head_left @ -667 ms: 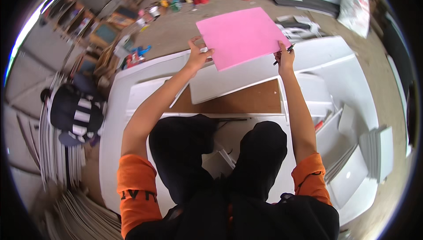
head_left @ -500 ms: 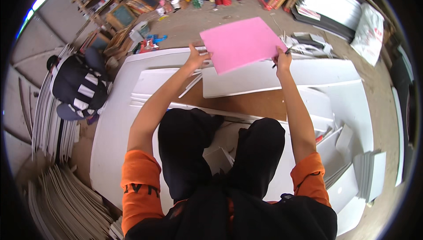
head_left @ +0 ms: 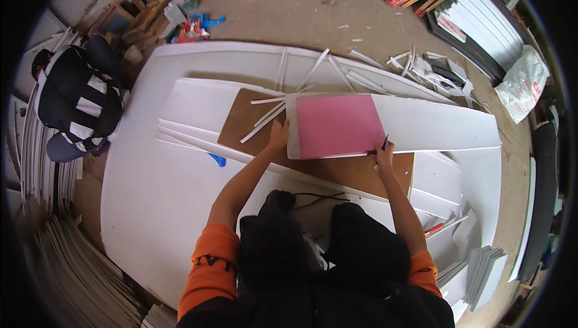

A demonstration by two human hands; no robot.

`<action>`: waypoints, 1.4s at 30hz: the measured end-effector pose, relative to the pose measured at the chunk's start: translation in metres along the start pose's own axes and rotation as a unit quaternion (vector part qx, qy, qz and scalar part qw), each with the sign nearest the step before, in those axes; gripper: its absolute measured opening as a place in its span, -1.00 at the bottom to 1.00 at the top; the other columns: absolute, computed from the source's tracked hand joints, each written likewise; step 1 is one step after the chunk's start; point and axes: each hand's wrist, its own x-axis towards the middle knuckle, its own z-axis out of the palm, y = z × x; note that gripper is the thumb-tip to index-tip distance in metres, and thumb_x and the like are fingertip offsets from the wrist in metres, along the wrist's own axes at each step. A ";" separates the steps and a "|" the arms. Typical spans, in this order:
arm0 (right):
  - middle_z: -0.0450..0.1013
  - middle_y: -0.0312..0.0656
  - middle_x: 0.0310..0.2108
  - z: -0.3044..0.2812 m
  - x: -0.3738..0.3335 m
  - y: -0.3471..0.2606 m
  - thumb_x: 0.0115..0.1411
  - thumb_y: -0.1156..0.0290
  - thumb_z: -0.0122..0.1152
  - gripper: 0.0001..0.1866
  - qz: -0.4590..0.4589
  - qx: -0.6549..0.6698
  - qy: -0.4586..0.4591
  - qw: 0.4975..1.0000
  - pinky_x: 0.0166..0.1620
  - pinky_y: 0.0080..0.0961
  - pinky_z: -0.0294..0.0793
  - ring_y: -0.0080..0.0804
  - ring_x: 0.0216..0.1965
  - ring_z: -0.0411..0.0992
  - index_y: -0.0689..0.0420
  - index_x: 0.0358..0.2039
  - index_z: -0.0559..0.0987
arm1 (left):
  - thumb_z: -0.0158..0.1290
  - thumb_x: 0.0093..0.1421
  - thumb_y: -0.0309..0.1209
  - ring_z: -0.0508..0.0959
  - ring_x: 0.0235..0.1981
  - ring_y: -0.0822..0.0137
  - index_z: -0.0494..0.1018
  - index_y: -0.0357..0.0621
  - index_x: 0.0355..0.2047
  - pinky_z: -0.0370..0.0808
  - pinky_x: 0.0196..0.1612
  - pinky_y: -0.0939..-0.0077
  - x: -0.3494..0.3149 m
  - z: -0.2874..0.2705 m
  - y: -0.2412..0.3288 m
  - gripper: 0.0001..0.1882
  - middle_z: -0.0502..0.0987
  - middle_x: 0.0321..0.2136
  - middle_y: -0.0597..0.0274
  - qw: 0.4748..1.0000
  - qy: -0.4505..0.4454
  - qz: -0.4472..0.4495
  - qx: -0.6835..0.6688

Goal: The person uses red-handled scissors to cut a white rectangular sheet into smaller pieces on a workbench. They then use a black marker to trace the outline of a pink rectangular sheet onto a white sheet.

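A pink rectangular sheet [head_left: 339,126] lies flat on the left end of a long white board [head_left: 439,124], close to its left and near edges. My right hand [head_left: 384,156] is at the sheet's lower right corner, closed around a slim black pen-like tool [head_left: 386,142]; its exact kind is unclear. Beside the white board's left edge, my left hand [head_left: 279,135] has its fingers extended, seemingly touching that edge. Under the board shows a brown panel [head_left: 241,117], with thin white strips [head_left: 265,124] lying across it near my left hand.
A large white sheet [head_left: 138,207] spreads beneath everything. Further white offcuts [head_left: 415,63] lie beyond the board. To the left, another person [head_left: 78,99] bends down beside stacked strips [head_left: 90,268]. Grey-white panels [head_left: 484,280] stand at lower right, and a white sack [head_left: 522,84] at far right.
The pink sheet has come down from the air, turned straighter, and now lies on the white board. Both hands have lowered toward me. The black tool stays in my right hand.
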 end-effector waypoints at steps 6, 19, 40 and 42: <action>0.24 0.11 -0.19 -0.012 0.026 0.009 -0.02 0.19 0.22 -0.44 -0.196 -0.400 0.106 0.889 -0.03 -0.19 0.17 -0.03 -0.09 0.16 0.29 -0.09 0.32 | -0.13 0.18 -0.24 0.27 -0.01 -0.11 0.03 -0.48 0.03 0.19 0.04 0.25 0.024 0.012 0.013 -0.42 0.23 -0.04 -0.26 0.992 0.029 0.081 -0.088; 0.12 0.12 -0.09 0.048 0.039 -0.029 -0.10 0.06 0.27 -0.25 -0.180 -0.486 0.019 0.855 -0.02 -0.11 0.18 0.07 -0.06 0.12 0.09 0.06 0.22 | -0.21 0.18 -0.47 0.25 -0.01 -0.08 -0.10 -0.29 0.16 0.20 0.02 0.24 -0.036 0.003 0.022 -0.45 0.17 -0.04 -0.12 0.992 0.067 0.102 0.019; 0.14 0.03 -0.12 0.106 0.046 -0.032 -0.14 0.06 0.31 -0.22 -0.261 -0.419 0.010 0.870 -0.05 -0.19 0.27 -0.01 -0.04 0.14 0.13 0.05 0.22 | -0.14 0.09 -0.55 0.24 -0.03 0.03 0.12 -0.21 0.09 0.16 -0.01 0.18 0.054 -0.039 -0.020 -0.50 0.27 -0.01 0.07 0.958 0.078 0.222 0.164; 0.14 0.03 -0.12 0.112 0.049 -0.034 -0.13 0.06 0.30 -0.23 -0.266 -0.411 0.011 0.872 -0.05 -0.19 0.26 -0.02 -0.04 0.15 0.14 0.04 0.24 | -0.15 0.09 -0.56 0.24 -0.03 0.04 0.12 -0.19 0.09 0.15 0.00 0.18 0.064 -0.047 -0.019 -0.49 0.29 -0.02 0.07 0.961 0.059 0.222 0.156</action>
